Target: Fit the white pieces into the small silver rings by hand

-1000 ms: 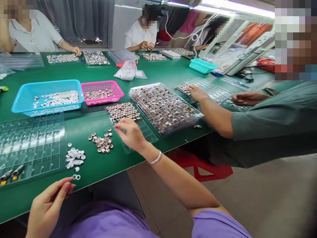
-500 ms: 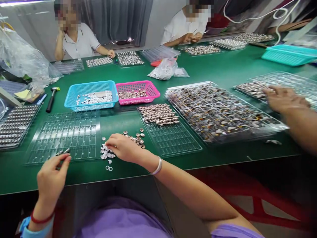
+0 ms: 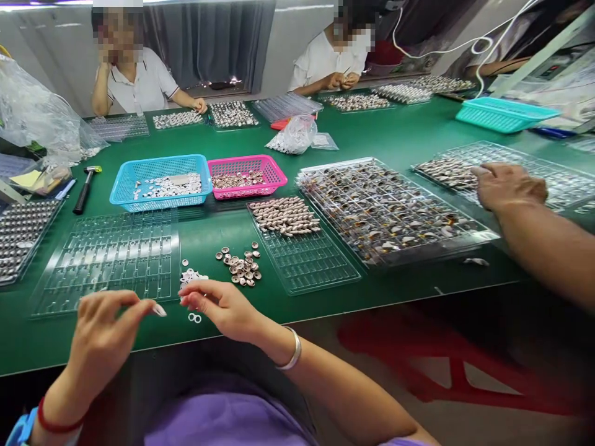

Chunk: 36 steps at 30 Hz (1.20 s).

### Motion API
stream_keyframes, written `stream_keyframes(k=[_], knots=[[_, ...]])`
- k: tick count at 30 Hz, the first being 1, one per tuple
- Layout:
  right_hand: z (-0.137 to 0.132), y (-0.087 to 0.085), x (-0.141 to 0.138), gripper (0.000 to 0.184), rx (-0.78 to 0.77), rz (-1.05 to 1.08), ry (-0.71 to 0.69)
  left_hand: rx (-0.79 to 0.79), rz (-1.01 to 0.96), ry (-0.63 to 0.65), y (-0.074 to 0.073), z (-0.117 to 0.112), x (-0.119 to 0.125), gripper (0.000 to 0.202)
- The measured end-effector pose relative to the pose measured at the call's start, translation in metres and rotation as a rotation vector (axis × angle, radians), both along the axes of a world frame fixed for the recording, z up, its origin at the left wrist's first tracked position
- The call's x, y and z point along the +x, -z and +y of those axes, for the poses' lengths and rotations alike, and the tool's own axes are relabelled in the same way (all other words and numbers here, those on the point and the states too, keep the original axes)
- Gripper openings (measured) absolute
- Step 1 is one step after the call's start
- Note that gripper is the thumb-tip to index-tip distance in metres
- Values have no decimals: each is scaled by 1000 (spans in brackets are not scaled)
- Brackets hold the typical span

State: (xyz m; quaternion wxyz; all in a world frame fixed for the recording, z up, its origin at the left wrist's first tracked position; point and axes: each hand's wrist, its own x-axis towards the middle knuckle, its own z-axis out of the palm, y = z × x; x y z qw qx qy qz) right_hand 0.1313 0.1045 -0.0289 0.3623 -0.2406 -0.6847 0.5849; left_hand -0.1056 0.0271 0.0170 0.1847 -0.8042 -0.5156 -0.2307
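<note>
Raised over the table's front edge, my left hand (image 3: 105,331) pinches a small shiny whitish oval piece (image 3: 159,310) between thumb and fingertips. Facing it, my right hand (image 3: 225,306) has its fingertips drawn together; whatever they hold is too small to make out. Just behind those fingers lies a pile of white rings (image 3: 190,277), partly hidden by the hand. Two loose rings (image 3: 194,318) lie in front of it. Small brown-and-white round cups (image 3: 242,267) are scattered to the right. A clear plastic tray (image 3: 111,254) with slots lies behind my left hand.
Behind are a blue basket (image 3: 160,201) of white pieces, a pink basket (image 3: 279,176) and a hammer (image 3: 83,193). A half-filled tray (image 3: 320,266) and a stacked tray (image 3: 390,217) stand right. A co-worker's hand (image 3: 509,186) reaches in there; two people sit opposite.
My left hand has lifted from the clear tray's front edge and moved right with the oval piece. My right hand has drawn back from the ring pile towards me. The view has shifted slightly.
</note>
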Motion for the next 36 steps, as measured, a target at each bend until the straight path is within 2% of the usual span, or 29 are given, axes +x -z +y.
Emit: stream_keyframes(k=[2,4,7,10,12,15,18,21,25,28,32,34,36], knots=[[-9,-4,1,34,-293,116,-219,30,23,182,-2,-5,26,26],[-16,-4,5,42,-491,181,-345,33,-7,260,-1,-7,46,28],[-26,1,15,39,-671,250,-317,-19,-215,249,7,-11,66,23],[-35,8,25,32,-737,336,-159,-201,-606,66,16,-18,81,12],[-42,12,29,29,-686,387,-31,-443,-831,17,21,-24,91,6],[-52,16,33,23,-456,398,136,-794,-1057,53,27,-30,102,17],[-59,15,37,17,-193,318,242,-924,-1186,24,31,-32,107,19],[-62,12,41,15,16,192,294,-825,-1214,0,31,-32,108,16],[-65,5,45,13,177,100,327,-626,-1067,30,27,-35,109,3],[-66,0,45,17,221,48,378,-425,-882,18,28,-40,111,12],[-68,-5,41,18,409,-45,423,-158,-628,44,32,-44,112,22],[-68,-6,41,18,485,-73,427,-106,-564,60,33,-45,112,24],[-68,-6,41,14,500,-85,418,-121,-556,61,33,-44,111,24]])
